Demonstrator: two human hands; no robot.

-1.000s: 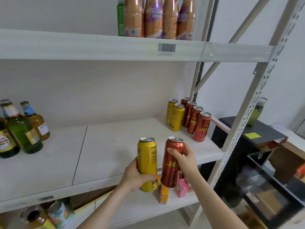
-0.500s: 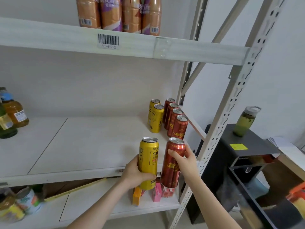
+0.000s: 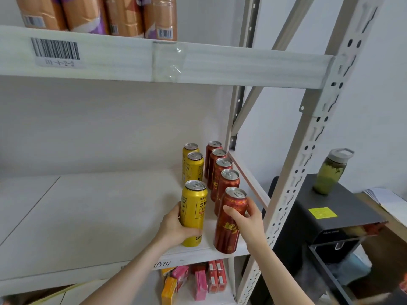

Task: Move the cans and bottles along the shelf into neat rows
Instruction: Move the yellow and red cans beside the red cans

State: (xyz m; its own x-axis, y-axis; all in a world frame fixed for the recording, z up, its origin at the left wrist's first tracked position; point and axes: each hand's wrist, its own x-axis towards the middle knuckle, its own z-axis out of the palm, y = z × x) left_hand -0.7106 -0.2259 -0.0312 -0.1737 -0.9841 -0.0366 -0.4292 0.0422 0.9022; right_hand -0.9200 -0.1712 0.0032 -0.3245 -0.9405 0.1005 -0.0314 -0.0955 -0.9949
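Observation:
My left hand (image 3: pixel 176 227) grips a tall yellow can (image 3: pixel 195 208) near the front edge of the white middle shelf (image 3: pixel 99 216). My right hand (image 3: pixel 246 219) grips a tall red can (image 3: pixel 229 230) just to its right, beside the shelf's corner post. Both cans are upright, and their bases look level with the shelf board. Behind the yellow can stand two more yellow cans (image 3: pixel 193 167) in a line. Behind the red can runs a row of several red cans (image 3: pixel 224 172) toward the back wall.
A perforated metal upright (image 3: pixel 306 155) stands right of the red can. The upper shelf (image 3: pixel 198 62) carries orange and purple bottles (image 3: pixel 123 16). Small pink and orange boxes (image 3: pixel 198 282) sit on the lower shelf. A black cabinet (image 3: pixel 330 219) at the right holds a green drink bottle (image 3: pixel 330 172).
Both hands have carried the two cans forward and to the right, from in front of the shelf edge to the front of the two rows. The camera has moved closer and to the right.

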